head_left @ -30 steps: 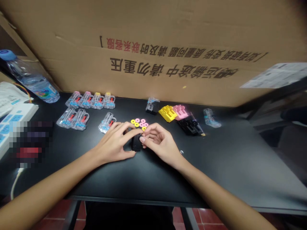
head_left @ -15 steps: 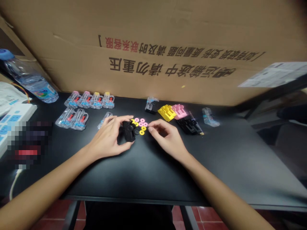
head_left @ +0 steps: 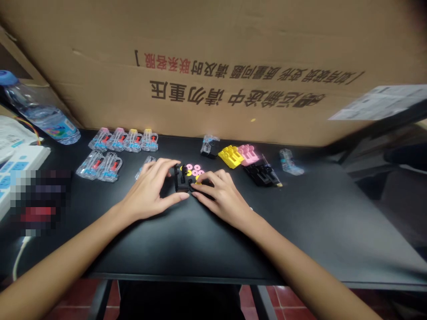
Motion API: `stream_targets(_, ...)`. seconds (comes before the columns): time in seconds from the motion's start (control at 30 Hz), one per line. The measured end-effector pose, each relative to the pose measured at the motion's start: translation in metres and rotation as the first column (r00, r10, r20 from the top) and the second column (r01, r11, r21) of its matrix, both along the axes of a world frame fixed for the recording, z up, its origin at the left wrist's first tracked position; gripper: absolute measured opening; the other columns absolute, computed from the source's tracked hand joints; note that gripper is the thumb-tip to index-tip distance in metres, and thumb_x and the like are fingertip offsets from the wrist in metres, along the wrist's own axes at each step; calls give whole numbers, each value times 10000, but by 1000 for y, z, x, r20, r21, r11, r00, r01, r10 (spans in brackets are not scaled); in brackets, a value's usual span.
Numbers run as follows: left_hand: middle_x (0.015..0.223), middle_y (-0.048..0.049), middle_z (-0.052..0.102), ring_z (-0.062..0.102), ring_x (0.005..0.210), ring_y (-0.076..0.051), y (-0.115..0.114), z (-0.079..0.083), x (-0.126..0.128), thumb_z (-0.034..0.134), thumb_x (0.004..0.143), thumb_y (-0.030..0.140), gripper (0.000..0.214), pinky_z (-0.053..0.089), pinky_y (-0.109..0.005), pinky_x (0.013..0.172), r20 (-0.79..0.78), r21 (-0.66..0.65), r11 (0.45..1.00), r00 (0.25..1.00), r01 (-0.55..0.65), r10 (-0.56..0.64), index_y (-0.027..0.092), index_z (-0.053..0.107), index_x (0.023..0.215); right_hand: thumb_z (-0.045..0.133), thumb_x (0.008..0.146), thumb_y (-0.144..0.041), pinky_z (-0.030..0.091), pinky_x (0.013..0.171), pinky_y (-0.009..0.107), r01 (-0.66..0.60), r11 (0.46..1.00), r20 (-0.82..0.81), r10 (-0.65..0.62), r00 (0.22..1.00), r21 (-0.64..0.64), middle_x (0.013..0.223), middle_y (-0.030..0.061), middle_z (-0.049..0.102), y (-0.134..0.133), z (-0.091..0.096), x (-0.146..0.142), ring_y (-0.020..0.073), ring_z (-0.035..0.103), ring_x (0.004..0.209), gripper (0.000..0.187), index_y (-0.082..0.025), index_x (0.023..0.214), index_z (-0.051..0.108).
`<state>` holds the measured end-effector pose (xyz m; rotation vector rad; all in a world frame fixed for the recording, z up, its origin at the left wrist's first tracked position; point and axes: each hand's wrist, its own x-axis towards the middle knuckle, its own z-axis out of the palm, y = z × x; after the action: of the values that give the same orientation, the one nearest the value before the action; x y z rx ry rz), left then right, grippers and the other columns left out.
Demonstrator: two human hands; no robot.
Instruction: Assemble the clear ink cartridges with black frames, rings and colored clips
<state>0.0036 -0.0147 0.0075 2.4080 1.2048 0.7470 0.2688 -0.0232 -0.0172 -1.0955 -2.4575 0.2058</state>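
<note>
My left hand point(head_left: 151, 189) is curled round a small black plastic part point(head_left: 182, 179) that stands on the black table point(head_left: 300, 222). My right hand point(head_left: 218, 195) lies just right of that part, fingers bent down over the small pink and yellow rings point(head_left: 193, 170) and touching the part's base. What its fingertips pinch is hidden. The rings lie in a loose cluster right behind both hands.
Several clear packets with red inserts point(head_left: 122, 141) lie at the back left, one loose packet point(head_left: 145, 163) by my left hand. Yellow point(head_left: 231, 156), pink point(head_left: 249, 153) and black parts point(head_left: 263, 174) sit to the right. A water bottle point(head_left: 40, 114) and a cardboard box point(head_left: 216, 66) stand behind.
The right hand let go of the black part, reached out to the rings, then came back down beside it. The left hand turned the part upright and set it nearer the rings.
</note>
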Motion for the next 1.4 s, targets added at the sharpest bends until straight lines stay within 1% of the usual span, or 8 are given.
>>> stream_targets(0.17,1370,-120,642,672,1134,-293,0,-2,0,688,999,547,653,428,-513,1129,1,-8,1000,1000,21,-21,231,435,1512,583,1108,-303,494,839,422,-44,999,13,44,999,23,1079,122,763,1,2,0,268,600,960,260,-180,1175,802)
stream_targets(0.33,1368,-124,643,676,1106,-292,0,0,0,706,989,535,659,432,-524,1120,-5,-15,1000,1000,24,-24,244,436,1515,537,1118,-252,483,815,423,-14,999,21,13,1000,43,1046,125,761,0,4,0,269,604,928,260,-170,1137,783)
stream_targets(0.63,1374,-141,643,644,1231,-336,-2,-1,2,770,940,529,675,447,-502,1108,-29,41,998,999,46,-45,241,506,1490,496,1107,-238,505,826,423,87,990,-143,-102,984,-108,973,105,708,0,9,-4,264,602,882,242,-214,1027,723)
stream_targets(0.83,1382,-138,649,651,1248,-333,0,2,1,774,939,509,663,437,-500,1120,-30,62,998,999,21,-19,237,509,1482,626,1067,-286,538,841,385,-66,975,-282,3,959,-211,958,67,721,-3,10,-2,244,651,925,121,-235,1028,729)
stream_targets(0.97,1389,-141,651,661,1239,-323,0,2,1,762,952,490,647,430,-488,1123,-40,75,997,999,13,-10,221,500,1479,692,1048,-317,553,897,406,-114,965,-175,73,982,-237,1061,95,728,-9,7,-8,263,662,1017,136,-211,1121,734)
stream_targets(1.07,1422,-143,651,674,1220,-315,1,0,0,746,967,481,642,422,-487,1126,-39,67,998,999,14,-11,228,492,1499,679,1055,-286,559,910,417,-98,960,-95,75,993,-262,1070,96,719,-11,8,-11,263,661,1018,98,-215,1093,734)
stream_targets(1.2,1471,-145,648,677,1238,-309,1,-3,1,745,975,468,665,406,-484,1147,-31,52,998,999,31,-30,233,473,1534,663,1060,-251,583,903,398,-98,945,-113,65,991,-314,1046,80,706,-12,11,-9,251,681,1007,63,-221,1061,719)
stream_targets(1.4,1471,-151,665,671,1266,-328,-3,-5,5,759,961,464,710,415,-504,1151,-7,26,998,998,55,-54,258,474,1578,686,1042,-253,614,913,404,-98,924,-159,41,986,-371,1153,95,699,-11,17,3,262,722,1056,178,-242,1217,715)
